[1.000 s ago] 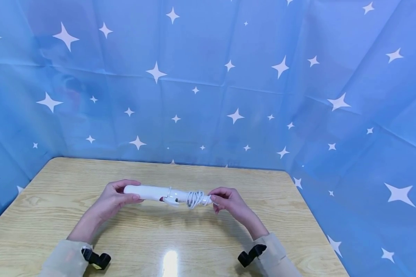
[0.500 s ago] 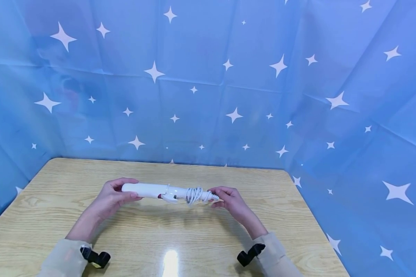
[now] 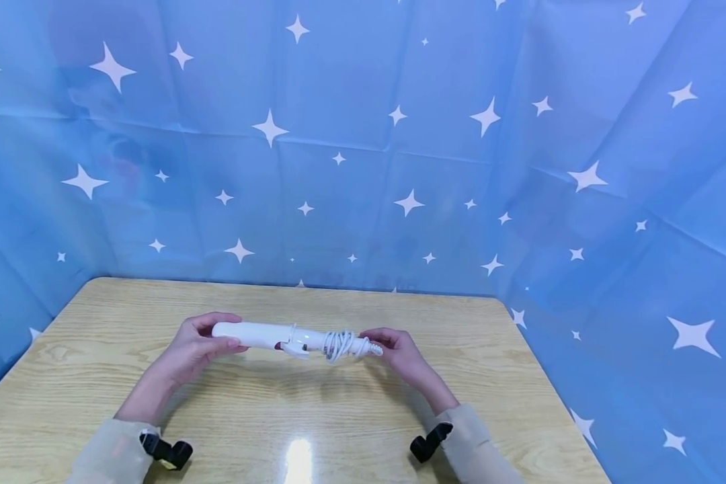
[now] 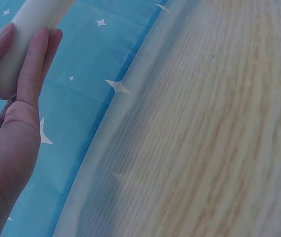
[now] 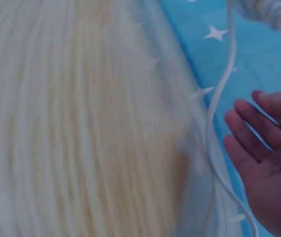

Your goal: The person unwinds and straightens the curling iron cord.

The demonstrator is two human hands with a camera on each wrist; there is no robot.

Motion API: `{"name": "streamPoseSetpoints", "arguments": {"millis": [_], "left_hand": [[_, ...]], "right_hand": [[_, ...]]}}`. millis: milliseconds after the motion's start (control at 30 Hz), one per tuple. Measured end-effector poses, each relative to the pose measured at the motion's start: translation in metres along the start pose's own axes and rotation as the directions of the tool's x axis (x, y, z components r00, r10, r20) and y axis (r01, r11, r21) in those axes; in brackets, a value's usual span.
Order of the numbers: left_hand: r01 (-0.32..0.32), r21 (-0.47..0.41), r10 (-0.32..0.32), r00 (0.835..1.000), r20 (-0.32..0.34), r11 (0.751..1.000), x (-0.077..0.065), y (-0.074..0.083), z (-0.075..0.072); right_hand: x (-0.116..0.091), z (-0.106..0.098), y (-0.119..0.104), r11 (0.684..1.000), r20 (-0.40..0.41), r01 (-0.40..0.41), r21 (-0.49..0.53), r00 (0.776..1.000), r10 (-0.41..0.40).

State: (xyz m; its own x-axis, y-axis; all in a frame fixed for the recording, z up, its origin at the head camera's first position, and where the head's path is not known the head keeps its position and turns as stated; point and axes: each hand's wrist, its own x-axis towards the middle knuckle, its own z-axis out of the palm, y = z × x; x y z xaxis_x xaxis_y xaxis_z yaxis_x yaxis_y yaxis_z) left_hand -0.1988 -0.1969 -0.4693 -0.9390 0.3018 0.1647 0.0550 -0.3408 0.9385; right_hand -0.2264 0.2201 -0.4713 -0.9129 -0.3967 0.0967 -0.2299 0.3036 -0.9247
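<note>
A white curling iron is held level over the wooden table in the head view. My left hand pinches its thick rounded end between thumb and fingers, which the left wrist view also shows on the smooth barrel. Near its middle sits a small white lever. Loops of grey-white cord wrap the thinner end, which finishes in a ribbed tip. Right behind that tip is my right hand. Its fingers spread loosely in the right wrist view, below the wrapped end.
A blue cloth with white stars hangs behind the table and along its sides. A black camera is strapped to the left wrist, another black camera to the right. A thin white cord runs down through the right wrist view.
My right hand has loosened its fingers from the ribbed end and shifted slightly behind it, so the tip now shows. The left hand keeps its hold and the curling iron has barely moved.
</note>
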Motion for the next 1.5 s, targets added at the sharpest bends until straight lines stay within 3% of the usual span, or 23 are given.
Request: {"name": "streamPoseSetpoints", "arguments": {"millis": [333,567,633,800,933,1233,1500], "left_hand": [[-0.014,0.003,0.014,1.0,-0.003,1.0,-0.004,0.001,-0.007],[-0.014,-0.004,0.014,1.0,-0.002,1.0,-0.008,0.0,-0.015],[-0.013,-0.012,0.012,1.0,-0.007,1.0,-0.008,0.0,-0.016],[-0.002,-0.023,0.002,1.0,-0.022,1.0,-0.008,0.0,-0.019],[-0.002,-0.022,0.002,1.0,-0.028,1.0,-0.008,0.001,-0.021],[-0.027,-0.045,0.026,0.999,-0.026,0.999,-0.009,0.001,-0.025],[-0.044,-0.07,0.042,0.999,-0.03,0.997,-0.011,0.0,-0.029]], "right_hand": [[0.002,-0.005,0.01,0.993,-0.01,-0.008,-0.121,1.0,0.007],[-0.005,-0.006,-0.011,0.984,-0.007,-0.029,-0.177,1.0,0.028],[-0.005,-0.008,-0.007,0.98,-0.01,-0.014,-0.199,1.0,0.012],[0.002,-0.012,0.021,0.939,-0.02,0.042,-0.342,0.998,-0.052],[0.002,-0.015,0.022,0.907,-0.008,0.03,-0.42,0.999,-0.036],[0.003,-0.021,0.029,0.873,-0.021,0.021,-0.487,0.999,-0.036],[0.001,-0.024,0.029,0.865,0.034,0.084,-0.494,0.996,-0.077]]}}
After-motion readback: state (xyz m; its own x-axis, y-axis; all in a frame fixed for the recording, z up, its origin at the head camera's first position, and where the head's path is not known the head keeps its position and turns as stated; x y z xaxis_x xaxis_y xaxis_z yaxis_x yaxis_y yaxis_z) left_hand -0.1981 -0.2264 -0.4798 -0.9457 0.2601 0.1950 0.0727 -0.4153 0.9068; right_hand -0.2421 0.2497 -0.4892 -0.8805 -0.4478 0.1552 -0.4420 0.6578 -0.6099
